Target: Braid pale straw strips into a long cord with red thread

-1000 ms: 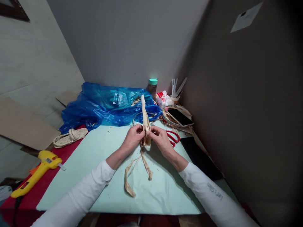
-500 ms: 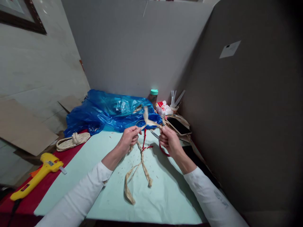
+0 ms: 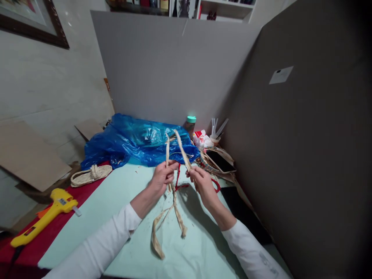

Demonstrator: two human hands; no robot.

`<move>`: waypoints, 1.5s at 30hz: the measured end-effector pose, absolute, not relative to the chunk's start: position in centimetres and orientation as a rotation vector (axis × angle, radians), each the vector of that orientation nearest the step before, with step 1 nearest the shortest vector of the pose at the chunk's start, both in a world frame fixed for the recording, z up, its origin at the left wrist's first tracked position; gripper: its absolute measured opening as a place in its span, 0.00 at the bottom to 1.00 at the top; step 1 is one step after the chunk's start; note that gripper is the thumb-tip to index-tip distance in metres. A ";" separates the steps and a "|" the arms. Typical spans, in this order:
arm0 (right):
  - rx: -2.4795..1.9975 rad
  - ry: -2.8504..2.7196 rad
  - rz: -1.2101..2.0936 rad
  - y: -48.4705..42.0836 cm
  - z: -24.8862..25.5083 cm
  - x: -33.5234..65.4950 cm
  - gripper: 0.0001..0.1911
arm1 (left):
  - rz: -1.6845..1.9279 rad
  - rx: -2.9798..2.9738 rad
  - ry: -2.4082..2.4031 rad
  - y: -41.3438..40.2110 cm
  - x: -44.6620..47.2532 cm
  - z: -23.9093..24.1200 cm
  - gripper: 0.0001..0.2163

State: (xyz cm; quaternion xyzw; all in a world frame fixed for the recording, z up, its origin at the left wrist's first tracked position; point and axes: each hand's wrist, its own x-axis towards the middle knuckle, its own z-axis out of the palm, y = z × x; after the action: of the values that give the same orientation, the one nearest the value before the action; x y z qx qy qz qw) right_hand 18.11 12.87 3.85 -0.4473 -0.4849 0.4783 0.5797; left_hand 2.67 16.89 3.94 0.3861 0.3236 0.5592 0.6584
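Observation:
My left hand (image 3: 163, 177) is closed on a pale, dried husk strip (image 3: 167, 150) whose free end points up. Apart from it, my right hand (image 3: 204, 185) pinches another husk strip (image 3: 182, 150) that slants up and to the left. Below the hands hangs or lies a braid (image 3: 174, 201) of the same husk; its upper part goes behind my left fingers. From the braid a loose husk tail (image 3: 157, 244) curls toward me. A red cord (image 3: 178, 179) runs beside the braid between the hands. Behind my right hand shows a red scissors handle (image 3: 216, 186).
A pale green sheet (image 3: 130, 232) covers the table. At left are a woven sandal (image 3: 90, 176) and a yellow glue gun (image 3: 46, 217). A blue plastic bag (image 3: 128, 139), a green-lidded jar (image 3: 191, 122) and a phone (image 3: 220, 161) stand or lie behind. Grey panels (image 3: 168, 62) enclose the back and right.
The husk strips crossed and stretched between my hands now stand apart, one in each hand. My right hand has moved slightly left and down. The view has tilted up a little.

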 end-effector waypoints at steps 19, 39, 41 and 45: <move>-1.044 -1.083 1.227 12.7 2.4 17.3 0.07 | 1.090 1.099 0.835 15.9 3.2 4.0 0.13; -1.211 -1.324 1.024 13.0 1.8 17.2 0.08 | 1.017 1.584 0.972 16.0 3.2 3.4 0.06; -1.140 -1.225 1.162 13.0 1.7 17.3 0.08 | 1.004 1.545 0.947 16.0 3.3 3.6 0.05; -0.997 -1.086 1.363 13.0 1.2 17.4 0.08 | 0.925 1.447 0.878 15.9 3.1 4.1 0.07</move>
State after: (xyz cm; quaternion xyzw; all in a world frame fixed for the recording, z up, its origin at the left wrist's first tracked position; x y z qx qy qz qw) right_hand 17.38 13.04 1.25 -0.4188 -0.4563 0.5726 0.5371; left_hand 3.10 15.86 4.06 0.6166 0.3741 0.3940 0.5698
